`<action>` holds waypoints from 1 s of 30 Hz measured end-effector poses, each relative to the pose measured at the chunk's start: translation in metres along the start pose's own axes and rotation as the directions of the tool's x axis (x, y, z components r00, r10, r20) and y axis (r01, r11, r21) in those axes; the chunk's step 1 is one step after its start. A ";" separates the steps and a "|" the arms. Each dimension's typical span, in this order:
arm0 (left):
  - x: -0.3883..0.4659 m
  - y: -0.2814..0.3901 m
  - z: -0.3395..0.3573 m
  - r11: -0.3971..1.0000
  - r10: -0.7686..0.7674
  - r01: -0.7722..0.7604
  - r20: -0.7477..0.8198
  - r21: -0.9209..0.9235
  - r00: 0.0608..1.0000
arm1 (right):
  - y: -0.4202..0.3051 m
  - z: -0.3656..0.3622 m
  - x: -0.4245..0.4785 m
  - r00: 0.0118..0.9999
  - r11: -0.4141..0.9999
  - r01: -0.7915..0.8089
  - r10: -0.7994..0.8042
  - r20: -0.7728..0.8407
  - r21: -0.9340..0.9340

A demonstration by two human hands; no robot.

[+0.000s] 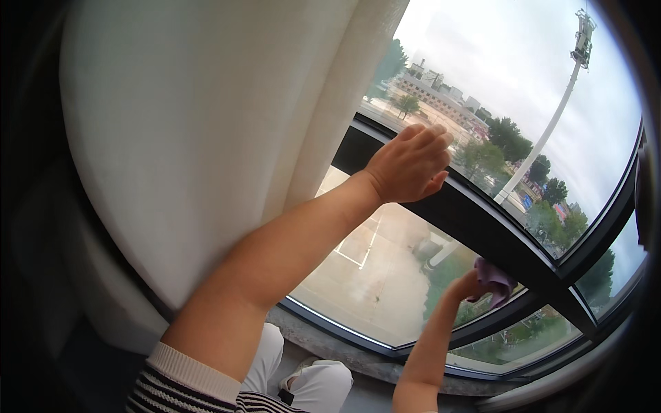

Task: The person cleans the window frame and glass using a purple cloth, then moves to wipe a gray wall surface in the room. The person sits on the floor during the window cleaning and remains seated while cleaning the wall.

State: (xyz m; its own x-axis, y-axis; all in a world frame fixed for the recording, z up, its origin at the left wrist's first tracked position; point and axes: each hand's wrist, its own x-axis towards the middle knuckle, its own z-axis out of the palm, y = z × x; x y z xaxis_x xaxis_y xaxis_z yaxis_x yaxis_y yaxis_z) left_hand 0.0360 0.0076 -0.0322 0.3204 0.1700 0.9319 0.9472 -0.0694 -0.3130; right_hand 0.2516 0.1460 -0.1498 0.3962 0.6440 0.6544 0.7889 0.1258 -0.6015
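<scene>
My left hand (412, 164) rests over the dark crossbar (483, 224) of a window, its fingers bent over the bar's top edge and its thumb on the near side. The left forearm reaches across in front of a pale curtain (206, 113). Lower and to the right, my right hand (467, 285) is shut on a purple cloth (497, 285). The cloth lies against the lower window pane (382, 279), just under the crossbar. Part of the right hand's fingers is hidden by the cloth.
A stone sill (330, 348) runs below the window. Dark uprights and a lower frame bar (490, 317) divide the panes at right. A pale rail or pipe (557, 379) curves along the lower right. My bent knees in white trousers (320, 384) are close to the sill.
</scene>
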 end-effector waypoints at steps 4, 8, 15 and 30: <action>0.013 0.011 0.004 0.999 0.004 -0.004 -0.022 -0.032 1.000 | 0.029 0.065 -0.046 0.880 0.432 0.328 -0.463 0.105 -0.840; 0.005 0.004 -0.002 0.999 -0.009 0.008 -0.015 -0.036 1.000 | -0.048 0.008 -0.096 0.796 0.504 0.544 -0.563 -0.222 0.671; 0.007 0.005 0.000 1.000 0.007 -0.007 0.003 -0.009 1.000 | -0.020 0.021 -0.060 0.468 0.291 0.781 -0.859 -0.209 0.553; 0.008 0.007 0.001 0.999 0.013 -0.014 0.025 0.033 1.000 | 0.189 0.085 -0.019 0.876 0.758 -0.042 0.341 -0.340 0.651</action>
State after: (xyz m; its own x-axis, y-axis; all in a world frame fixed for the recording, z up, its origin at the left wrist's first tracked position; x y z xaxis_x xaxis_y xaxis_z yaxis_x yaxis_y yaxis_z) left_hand 0.0455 0.0093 -0.0272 0.3331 0.1931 0.9229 0.9425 -0.0394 -0.3320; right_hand 0.3532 0.2216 -0.3143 0.7761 0.3505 0.5243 0.2752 0.5598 -0.7816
